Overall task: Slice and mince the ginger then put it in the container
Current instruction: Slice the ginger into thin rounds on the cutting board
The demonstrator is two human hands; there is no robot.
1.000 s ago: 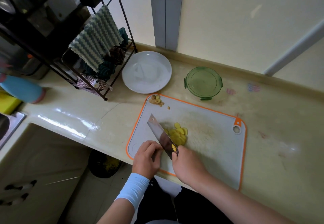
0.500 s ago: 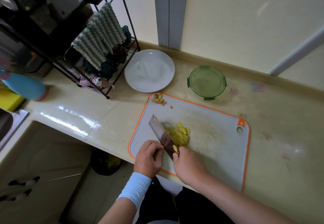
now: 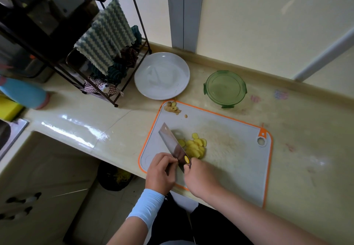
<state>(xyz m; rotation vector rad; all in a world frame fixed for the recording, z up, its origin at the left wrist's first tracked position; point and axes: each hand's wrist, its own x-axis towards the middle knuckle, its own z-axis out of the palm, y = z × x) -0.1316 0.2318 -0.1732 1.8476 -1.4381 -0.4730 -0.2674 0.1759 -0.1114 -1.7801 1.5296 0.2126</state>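
1. Left hand (image 3: 161, 170): fingers are curled against the flat of the cleaver (image 3: 173, 145), probably to guide it. I cannot tell whether they hold a ginger nub.
2. The cleaver slants across the cutting board (image 3: 239, 168), tip pointing away.
3. Ginger slices (image 3: 195, 147): heaped just right of the blade, gathered for mincing.
4. Right hand (image 3: 201, 179): wrapped round the cleaver's handle.
5. Container (image 3: 225, 89): on the bench (image 3: 297, 139) beyond the board, near for loading.

Ginger slices (image 3: 195, 148) on cutting board (image 3: 239, 168), knife (image 3: 171, 141) left of them, plate (image 3: 161, 76) and container (image 3: 225, 88) behind board
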